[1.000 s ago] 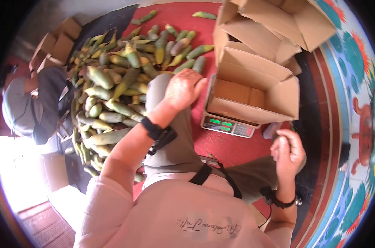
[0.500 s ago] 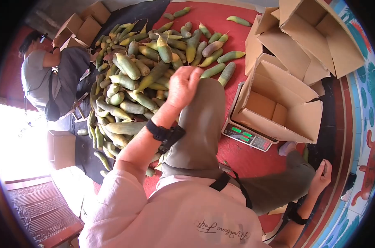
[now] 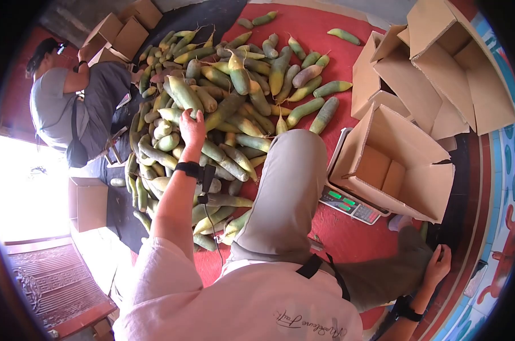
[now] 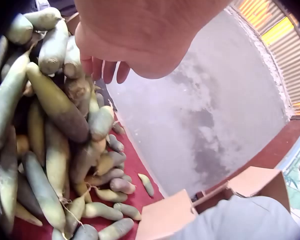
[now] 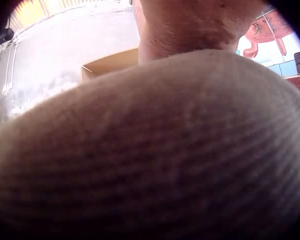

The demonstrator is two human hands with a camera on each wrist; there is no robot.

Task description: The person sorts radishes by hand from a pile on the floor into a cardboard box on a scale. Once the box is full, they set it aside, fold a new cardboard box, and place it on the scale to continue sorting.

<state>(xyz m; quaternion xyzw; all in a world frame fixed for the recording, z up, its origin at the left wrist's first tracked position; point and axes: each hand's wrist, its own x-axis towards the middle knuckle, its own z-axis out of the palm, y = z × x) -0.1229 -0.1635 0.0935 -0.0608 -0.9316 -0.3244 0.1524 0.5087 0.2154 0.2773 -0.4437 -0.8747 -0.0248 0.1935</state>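
Note:
A big heap of green radishes (image 3: 229,122) lies on the floor, mostly on a red mat. My left hand (image 3: 192,132) is over the heap, its fingertips right at the lower end of a thick, pale green radish (image 3: 185,95). In the left wrist view the fingers (image 4: 109,71) hang down relaxed beside the radishes, partly hidden behind the palm. My right hand (image 3: 438,266) is idle by my bent right knee, fingers loosely curled. In the right wrist view, trouser cloth (image 5: 155,150) covers most of that hand's surroundings.
An open cardboard box (image 3: 408,156) stands on a digital scale (image 3: 348,206) with green digits. More open boxes (image 3: 439,74) stand behind it. My left knee (image 3: 297,176) rises between heap and scale. Another person (image 3: 61,108) sits at the far left. A phone (image 3: 475,278) lies at right.
My left hand has moved left from near my knee to the thick radish on the heap. My right hand has gone outward and down beside my right knee. The head view has shifted.

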